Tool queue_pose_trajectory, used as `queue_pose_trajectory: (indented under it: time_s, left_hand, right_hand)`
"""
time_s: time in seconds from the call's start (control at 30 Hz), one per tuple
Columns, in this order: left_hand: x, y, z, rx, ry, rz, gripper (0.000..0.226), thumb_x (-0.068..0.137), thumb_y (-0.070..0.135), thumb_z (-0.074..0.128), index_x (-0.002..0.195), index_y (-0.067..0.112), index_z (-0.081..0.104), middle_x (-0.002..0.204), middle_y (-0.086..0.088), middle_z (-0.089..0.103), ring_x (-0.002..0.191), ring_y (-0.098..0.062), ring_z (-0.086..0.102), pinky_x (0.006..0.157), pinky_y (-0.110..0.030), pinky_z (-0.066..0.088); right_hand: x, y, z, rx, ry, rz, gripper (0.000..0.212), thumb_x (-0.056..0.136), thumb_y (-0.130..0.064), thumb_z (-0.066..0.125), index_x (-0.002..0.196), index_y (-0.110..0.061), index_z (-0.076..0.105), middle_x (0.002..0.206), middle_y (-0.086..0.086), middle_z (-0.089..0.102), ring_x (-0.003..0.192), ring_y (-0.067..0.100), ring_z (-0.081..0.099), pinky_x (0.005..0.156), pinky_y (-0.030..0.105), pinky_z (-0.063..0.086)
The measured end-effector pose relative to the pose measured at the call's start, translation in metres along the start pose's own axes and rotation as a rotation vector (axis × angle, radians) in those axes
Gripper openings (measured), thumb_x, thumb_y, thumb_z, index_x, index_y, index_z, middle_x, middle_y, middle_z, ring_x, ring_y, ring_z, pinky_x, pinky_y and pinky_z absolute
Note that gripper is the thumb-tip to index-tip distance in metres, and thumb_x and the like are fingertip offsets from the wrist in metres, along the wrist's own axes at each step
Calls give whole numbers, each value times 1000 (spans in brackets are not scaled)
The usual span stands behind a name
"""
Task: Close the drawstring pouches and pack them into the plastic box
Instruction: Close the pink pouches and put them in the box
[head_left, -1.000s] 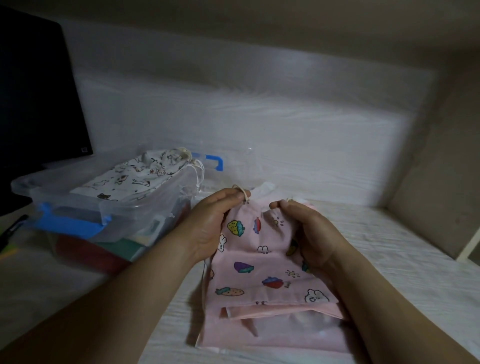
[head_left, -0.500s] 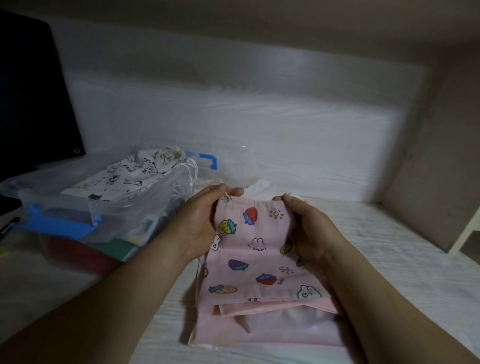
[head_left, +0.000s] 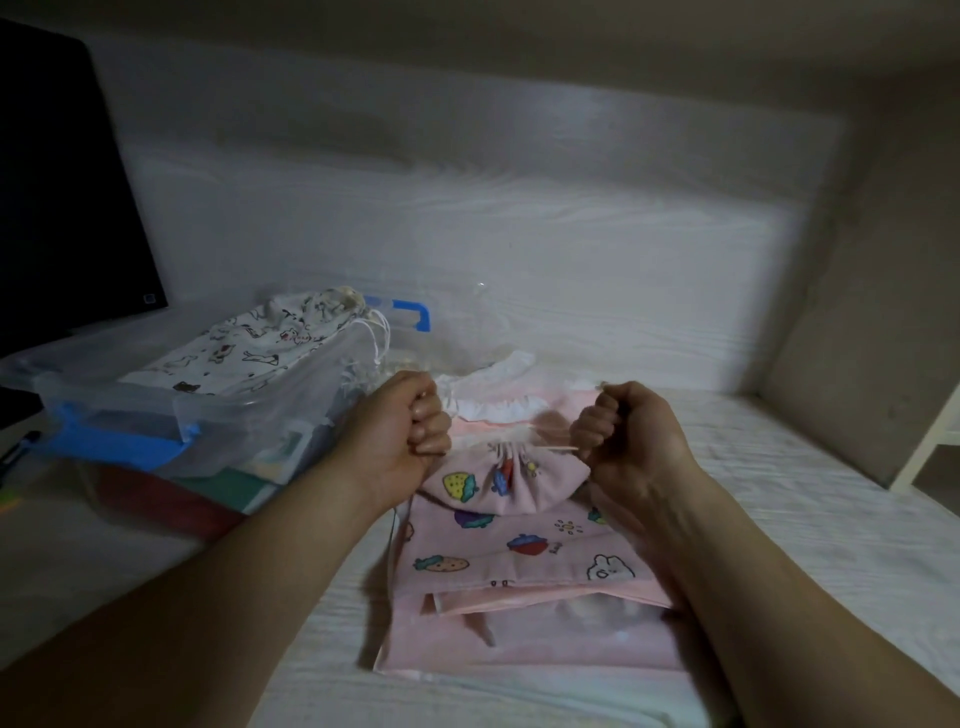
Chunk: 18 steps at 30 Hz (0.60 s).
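Where the forearms come in from the near edge, a stack of pink pouches (head_left: 519, 639) lies flat on the pale table (head_left: 779, 519). The top one, a pink printed pouch (head_left: 498, 483), has its far end puckered into tight gathers. On either side of that mouth the left hand (head_left: 405, 431) and the right hand (head_left: 628, 441) are clenched fists, each apparently gripping a drawstring. Only the cord (head_left: 558, 447) running to the right fist shows, stretched taut. The step in hand looks like cinching this pouch shut, and it seems nearly done. Just beyond lies a frilled white cloth (head_left: 498, 405). Next the pouch would need carrying left into the plastic box (head_left: 218, 415), where a white printed pouch (head_left: 249, 348) sits high, so room on top looks tight. A dark screen (head_left: 62, 197) stands far left.
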<state>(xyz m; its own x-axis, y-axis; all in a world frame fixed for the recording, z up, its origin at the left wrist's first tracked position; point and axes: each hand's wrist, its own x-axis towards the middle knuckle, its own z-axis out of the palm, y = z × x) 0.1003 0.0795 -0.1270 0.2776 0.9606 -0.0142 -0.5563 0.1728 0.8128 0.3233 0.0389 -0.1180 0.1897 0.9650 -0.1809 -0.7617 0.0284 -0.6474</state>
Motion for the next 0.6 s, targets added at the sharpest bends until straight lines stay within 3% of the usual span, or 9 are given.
queue_pose_trajectory:
  time_s: [0.07,0.1,0.2,0.27,0.3,0.37,0.43,0.53,0.6]
  left_hand:
    - [-4,-1,3,224,-38,80,32,103,8,47,74,20,41,59,2,31,46,-10,22,45,-26,13]
    - [-6,-2,5,344,-64,128,29,104,9,48,77,18,44,61,0,35,47,-11,23,46,-27,13]
    - [-12,-5,14,623,-160,231,16,105,11,53,90,9,55,75,-10,60,49,-12,31,44,-24,22]
    - [-15,-4,23,710,-221,248,16,105,14,56,94,2,57,93,-15,73,51,-13,39,45,-23,31]
    - [-16,-3,27,740,-255,249,18,105,15,58,96,-1,58,92,-15,74,50,-13,40,47,-23,32]
    - [-17,-1,34,785,-318,250,20,104,16,60,97,-2,59,67,-15,60,47,-13,38,47,-24,31]
    - [-17,1,38,804,-363,237,19,104,16,59,98,-2,59,55,-9,44,43,-12,36,46,-22,31]
    - [-12,-1,38,774,-358,201,18,105,18,58,101,0,60,51,-2,50,42,-11,37,59,-30,37]
    - [-8,-2,38,733,-352,180,19,106,19,56,102,0,60,63,-7,62,44,-12,38,56,-31,34]
  right_hand:
    - [-1,2,5,-123,-24,-20,34,95,-14,41,65,-23,28,54,-6,17,44,10,19,37,22,21]
    - [-2,2,6,-181,-40,-54,34,97,-15,42,66,-22,30,54,-6,21,45,11,23,38,22,24]
    - [-7,2,9,-406,-119,-225,31,103,-23,48,73,-15,52,63,0,44,60,16,47,63,29,45]
    - [-10,4,10,-644,-139,-350,29,102,-29,54,84,-12,68,68,0,44,66,15,46,70,32,41]
    - [-11,4,12,-711,-166,-391,29,102,-30,55,89,-12,72,68,0,41,65,15,43,69,32,37]
    - [-11,7,16,-747,-252,-414,27,104,-26,55,99,-13,78,69,2,51,66,15,47,69,33,36]
    - [-14,8,21,-787,-307,-422,26,103,-25,55,108,-18,80,89,6,69,82,17,58,79,36,38]
    - [-16,10,23,-801,-323,-427,25,102,-26,58,117,-28,78,107,3,73,94,17,58,86,36,39]
    - [-16,11,23,-752,-334,-405,26,102,-22,58,121,-27,76,111,-1,75,92,15,60,85,29,44]
